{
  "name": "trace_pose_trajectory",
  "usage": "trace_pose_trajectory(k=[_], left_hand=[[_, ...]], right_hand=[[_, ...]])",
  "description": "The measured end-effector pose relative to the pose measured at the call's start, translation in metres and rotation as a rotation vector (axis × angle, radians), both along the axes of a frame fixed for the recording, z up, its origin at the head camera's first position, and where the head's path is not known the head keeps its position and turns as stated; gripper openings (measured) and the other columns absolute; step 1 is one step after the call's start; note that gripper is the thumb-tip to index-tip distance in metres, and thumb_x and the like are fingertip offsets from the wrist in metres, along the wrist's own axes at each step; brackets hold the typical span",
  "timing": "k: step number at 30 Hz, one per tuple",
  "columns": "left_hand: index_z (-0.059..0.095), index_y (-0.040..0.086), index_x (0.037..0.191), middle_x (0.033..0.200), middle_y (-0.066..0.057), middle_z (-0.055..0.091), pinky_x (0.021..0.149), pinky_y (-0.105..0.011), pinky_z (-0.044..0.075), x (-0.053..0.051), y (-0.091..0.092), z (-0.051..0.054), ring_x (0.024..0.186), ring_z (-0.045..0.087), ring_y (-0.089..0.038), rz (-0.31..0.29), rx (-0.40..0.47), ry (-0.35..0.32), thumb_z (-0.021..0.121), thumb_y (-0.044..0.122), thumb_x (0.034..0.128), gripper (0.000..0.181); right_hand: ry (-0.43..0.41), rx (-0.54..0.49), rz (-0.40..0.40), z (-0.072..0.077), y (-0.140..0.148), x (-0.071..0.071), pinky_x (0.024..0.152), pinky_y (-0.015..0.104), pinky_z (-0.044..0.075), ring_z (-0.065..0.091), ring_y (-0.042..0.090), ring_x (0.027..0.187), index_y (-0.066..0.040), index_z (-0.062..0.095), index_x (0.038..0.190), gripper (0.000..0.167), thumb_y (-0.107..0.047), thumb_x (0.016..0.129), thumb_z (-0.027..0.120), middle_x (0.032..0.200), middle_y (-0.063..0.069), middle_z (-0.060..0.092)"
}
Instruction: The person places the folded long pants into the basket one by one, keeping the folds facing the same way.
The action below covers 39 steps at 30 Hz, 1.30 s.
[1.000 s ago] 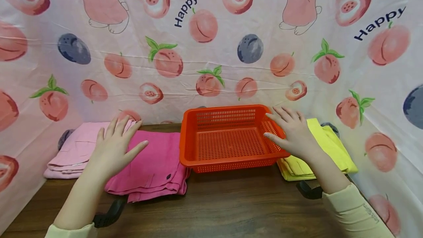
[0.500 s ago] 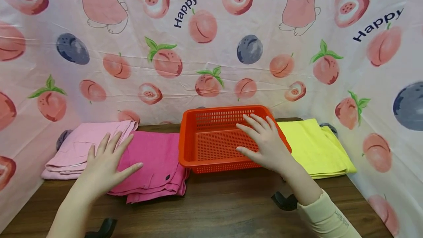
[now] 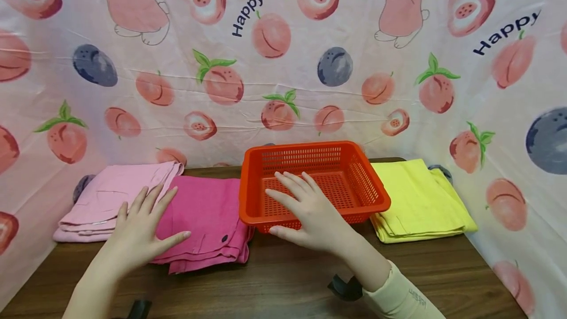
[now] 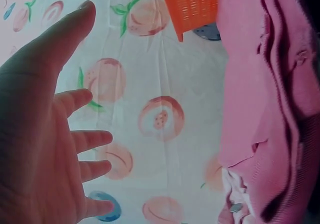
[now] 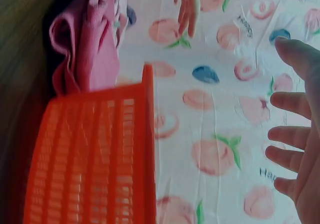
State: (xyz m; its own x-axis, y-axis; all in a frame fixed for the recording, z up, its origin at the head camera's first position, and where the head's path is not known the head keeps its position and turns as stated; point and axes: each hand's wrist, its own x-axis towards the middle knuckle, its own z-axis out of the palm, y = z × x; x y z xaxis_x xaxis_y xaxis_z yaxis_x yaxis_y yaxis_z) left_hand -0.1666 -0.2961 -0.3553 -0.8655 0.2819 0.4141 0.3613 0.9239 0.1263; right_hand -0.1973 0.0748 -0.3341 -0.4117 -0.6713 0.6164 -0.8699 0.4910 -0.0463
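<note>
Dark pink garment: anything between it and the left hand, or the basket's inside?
Nothing visible stands between the left hand and the dark pink garment. Between the garment and the inside of the red basket stands its left wall; in the head view the right hand overlaps the basket's front.

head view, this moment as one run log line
left hand: fingers spread, holding nothing | right hand: fingers spread, holding nothing | orange-red plastic basket: between folded hot-pink garment and folded yellow garment

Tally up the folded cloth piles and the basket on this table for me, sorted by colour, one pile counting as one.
Light pink pile: 1
Hot pink pile: 1
Yellow pile: 1
Orange-red basket: 1
Total: 4
</note>
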Motion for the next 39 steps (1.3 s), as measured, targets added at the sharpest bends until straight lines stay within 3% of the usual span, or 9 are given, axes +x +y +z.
trace_pose_trajectory(k=[10,13,19,26,34,39], left_hand=[[0.027,0.016,0.151,0.150,-0.023,0.024,0.098,-0.075,0.005,-0.005,-0.004,-0.021,0.137,0.014,-0.047,-0.029,0.059,-0.006,0.076,0.053,0.0732,0.099],[0.029,0.017,0.151,0.147,-0.025,0.028,0.098,-0.075,0.003,-0.007,-0.005,-0.027,0.136,0.016,-0.048,-0.040,0.071,-0.012,0.077,0.053,0.0725,0.098],[0.032,0.016,0.149,0.143,-0.026,0.034,0.097,-0.074,0.012,-0.010,-0.009,-0.034,0.132,0.021,-0.051,-0.072,0.111,-0.041,0.078,0.050,0.0727,0.095],[0.034,0.014,0.148,0.144,-0.026,0.034,0.097,-0.073,0.014,-0.010,-0.018,-0.041,0.135,0.019,-0.049,-0.065,0.127,-0.110,0.076,0.049,0.0753,0.092],[0.042,0.012,0.144,0.143,-0.026,0.035,0.098,-0.074,0.009,-0.014,-0.022,-0.052,0.133,0.023,-0.050,-0.070,0.118,-0.140,0.077,0.051,0.0728,0.088],[0.049,0.009,0.137,0.143,-0.025,0.037,0.094,-0.075,0.017,-0.017,-0.021,-0.065,0.131,0.026,-0.052,-0.105,0.104,-0.192,0.079,0.054,0.0679,0.088]], right_hand=[[0.031,0.065,0.070,-0.013,-0.042,0.007,0.114,0.041,0.014,0.023,0.022,0.141,-0.011,0.046,0.142,0.071,-0.050,0.086,0.066,0.151,0.011,0.033],[0.008,0.069,0.093,-0.018,-0.054,0.009,0.114,0.037,0.014,0.027,0.022,0.139,-0.010,0.044,0.142,0.073,-0.049,0.085,0.067,0.150,0.012,0.035],[-0.045,0.080,0.126,-0.032,-0.073,0.013,0.114,0.033,0.013,0.027,0.022,0.139,-0.006,0.043,0.142,0.075,-0.046,0.084,0.069,0.148,0.014,0.037],[0.042,0.197,0.068,-0.045,-0.092,0.019,0.113,0.030,0.013,0.029,0.021,0.138,-0.007,0.041,0.143,0.078,-0.055,0.086,0.063,0.147,0.012,0.039],[0.024,0.259,0.037,-0.061,-0.109,0.019,0.113,0.029,0.010,0.030,0.020,0.138,-0.007,0.041,0.143,0.075,-0.053,0.087,0.062,0.147,0.011,0.039],[-0.008,0.281,0.011,-0.075,-0.115,0.014,0.113,0.029,0.013,0.030,0.019,0.138,-0.007,0.042,0.143,0.075,-0.052,0.087,0.063,0.146,0.010,0.040]])
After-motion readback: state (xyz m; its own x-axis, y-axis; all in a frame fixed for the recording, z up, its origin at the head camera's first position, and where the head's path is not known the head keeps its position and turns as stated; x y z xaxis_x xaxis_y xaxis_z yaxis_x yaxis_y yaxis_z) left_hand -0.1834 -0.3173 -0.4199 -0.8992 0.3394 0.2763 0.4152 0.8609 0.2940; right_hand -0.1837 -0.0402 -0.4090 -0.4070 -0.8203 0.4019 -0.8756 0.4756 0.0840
